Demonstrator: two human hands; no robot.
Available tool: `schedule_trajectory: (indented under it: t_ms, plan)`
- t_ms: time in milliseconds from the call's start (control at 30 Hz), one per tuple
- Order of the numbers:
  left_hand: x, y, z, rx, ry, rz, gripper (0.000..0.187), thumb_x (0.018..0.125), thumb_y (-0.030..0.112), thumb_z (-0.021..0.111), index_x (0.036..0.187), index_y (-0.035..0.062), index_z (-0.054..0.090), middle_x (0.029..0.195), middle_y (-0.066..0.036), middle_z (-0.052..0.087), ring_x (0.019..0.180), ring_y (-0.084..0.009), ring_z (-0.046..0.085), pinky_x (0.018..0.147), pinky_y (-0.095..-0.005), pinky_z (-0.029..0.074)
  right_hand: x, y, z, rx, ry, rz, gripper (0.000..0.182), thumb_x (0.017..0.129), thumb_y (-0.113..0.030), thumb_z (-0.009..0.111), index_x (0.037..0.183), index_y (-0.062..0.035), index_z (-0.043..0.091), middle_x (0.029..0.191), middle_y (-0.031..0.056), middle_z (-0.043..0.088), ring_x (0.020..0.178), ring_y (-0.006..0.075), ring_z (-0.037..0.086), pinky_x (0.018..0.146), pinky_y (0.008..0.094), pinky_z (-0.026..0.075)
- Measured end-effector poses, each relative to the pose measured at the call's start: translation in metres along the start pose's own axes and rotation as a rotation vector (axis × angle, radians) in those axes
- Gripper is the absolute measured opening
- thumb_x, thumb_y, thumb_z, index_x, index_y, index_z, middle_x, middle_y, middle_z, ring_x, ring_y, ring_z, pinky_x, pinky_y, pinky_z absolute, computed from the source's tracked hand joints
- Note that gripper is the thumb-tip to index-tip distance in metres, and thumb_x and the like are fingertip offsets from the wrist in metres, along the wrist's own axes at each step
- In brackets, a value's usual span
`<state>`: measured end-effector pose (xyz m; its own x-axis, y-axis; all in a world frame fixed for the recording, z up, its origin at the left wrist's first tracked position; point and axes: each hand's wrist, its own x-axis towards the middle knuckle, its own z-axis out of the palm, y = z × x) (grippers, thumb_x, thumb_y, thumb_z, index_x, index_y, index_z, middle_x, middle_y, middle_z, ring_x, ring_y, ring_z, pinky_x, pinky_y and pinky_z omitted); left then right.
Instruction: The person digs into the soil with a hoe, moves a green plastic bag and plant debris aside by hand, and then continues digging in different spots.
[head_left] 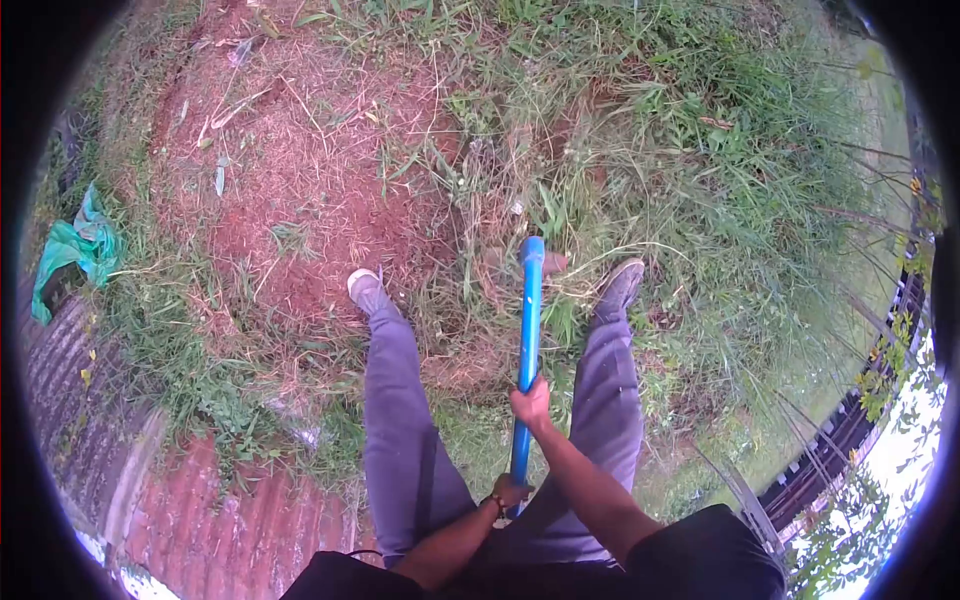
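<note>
A long blue-handled hoe (530, 325) points away from my body between my legs. My right hand (532, 402) is wrapped round the middle of its handle. Closer to my body, my left hand (510, 492), with a bracelet at the wrist, grips the lower end. The hoe's brownish head (553, 263) is down among grass and weeds (570, 210), and its blade is largely hidden. My shoes (370, 290) stand apart on either side of the hoe.
Bare reddish soil (310, 180) strewn with dry grass spreads ahead on the left. Tall green grass (740, 190) grows on the right. A green plastic sheet (90, 240) and corrugated metal sheets (220, 510) lie at the left. Thin sticks (800, 440) lean at the right.
</note>
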<state>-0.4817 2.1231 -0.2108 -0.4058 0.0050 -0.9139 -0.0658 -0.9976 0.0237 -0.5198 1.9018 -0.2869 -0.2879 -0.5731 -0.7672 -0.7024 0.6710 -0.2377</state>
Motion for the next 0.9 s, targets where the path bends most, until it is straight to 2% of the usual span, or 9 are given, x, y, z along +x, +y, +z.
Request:
schedule_trajectory:
  t_ms: [67,200,300,500,600,667,733,800,900]
  plan:
    - [-0.016,-0.014,-0.024,0.288,-0.335,0.141,0.032,0.071,0.034,0.074,0.089,0.0077,0.067,0.083,-0.008,0.070,0.077,-0.0230,0.068,0.076,-0.0372,0.053,-0.048,-0.006,-0.002,0.044,-0.036,0.072,0.022,0.068,-0.013,0.065,0.078,-0.0003,0.051,0.062,0.0088,0.053,0.054,0.0200,0.053,0.054,0.0375,0.046]
    - [0.011,-0.013,-0.023,0.623,-0.224,0.143,0.040,0.068,0.037,0.076,0.096,0.0113,0.068,0.092,-0.008,0.071,0.087,-0.0228,0.067,0.079,-0.0384,0.052,-0.066,-0.048,-0.034,0.246,0.134,0.071,0.016,0.069,-0.010,0.064,0.072,-0.0020,0.050,0.059,0.0056,0.052,0.052,0.0163,0.051,0.050,0.0346,0.043]
    - [0.021,0.139,-0.074,0.254,-0.107,0.059,0.044,0.066,0.034,0.077,0.101,0.0100,0.065,0.085,-0.008,0.069,0.082,-0.0201,0.067,0.076,-0.0383,0.052,-0.016,-0.090,-0.087,0.483,0.257,-0.080,0.014,0.071,-0.007,0.063,0.070,-0.0035,0.049,0.058,0.0035,0.051,0.048,0.0127,0.049,0.046,0.0303,0.041]
    - [0.055,0.412,-0.133,0.424,0.237,0.829,0.030,0.075,0.030,0.074,0.087,0.0048,0.061,0.071,-0.009,0.065,0.067,-0.0233,0.064,0.067,-0.0373,0.050,0.149,-0.282,-0.199,0.803,0.473,-0.484,0.019,0.078,-0.004,0.065,0.086,-0.0003,0.049,0.057,0.0055,0.054,0.042,0.0141,0.052,0.040,0.0264,0.043]
    - [0.062,0.489,-0.167,0.310,0.400,1.059,0.027,0.077,0.027,0.073,0.079,0.0036,0.060,0.062,-0.008,0.062,0.058,-0.0191,0.062,0.058,-0.0352,0.049,0.233,-0.344,-0.211,0.666,0.504,-0.464,0.019,0.078,-0.009,0.062,0.067,-0.0015,0.050,0.053,0.0073,0.053,0.042,0.0154,0.052,0.038,0.0290,0.041]
    - [0.106,0.457,-0.162,0.230,0.391,0.751,0.025,0.077,0.024,0.073,0.073,0.0040,0.058,0.056,-0.006,0.058,0.049,-0.0165,0.058,0.048,-0.0342,0.046,0.280,-0.314,-0.156,0.411,0.454,-0.350,0.012,0.072,-0.006,0.059,0.068,0.0032,0.053,0.057,0.0108,0.058,0.045,0.0188,0.058,0.042,0.0341,0.047]
    - [0.137,0.346,-0.093,-0.435,0.190,0.338,0.018,0.074,0.012,0.071,0.065,0.0041,0.058,0.052,-0.004,0.055,0.040,-0.0127,0.054,0.036,-0.0283,0.041,0.312,-0.203,-0.056,0.110,0.100,-0.045,0.021,0.068,-0.011,0.060,0.077,0.0083,0.058,0.064,0.0198,0.063,0.058,0.0274,0.067,0.055,0.0390,0.054]
    - [0.127,0.284,-0.078,-0.632,0.167,0.320,0.020,0.075,0.009,0.069,0.062,0.0064,0.054,0.049,-0.002,0.052,0.038,-0.0110,0.050,0.037,-0.0275,0.041,0.242,-0.201,-0.025,-0.110,0.164,-0.176,0.028,0.067,-0.015,0.064,0.082,0.0072,0.059,0.081,0.0301,0.064,0.082,0.0405,0.067,0.079,0.0431,0.053]
    - [0.062,0.221,-0.073,-0.758,0.094,0.248,0.022,0.074,0.007,0.069,0.059,0.0086,0.052,0.050,-0.001,0.053,0.039,-0.0100,0.049,0.037,-0.0265,0.039,0.153,-0.181,-0.005,-0.081,0.110,-0.193,0.029,0.068,-0.017,0.067,0.084,0.0033,0.053,0.073,0.0254,0.062,0.073,0.0402,0.065,0.072,0.0447,0.050]
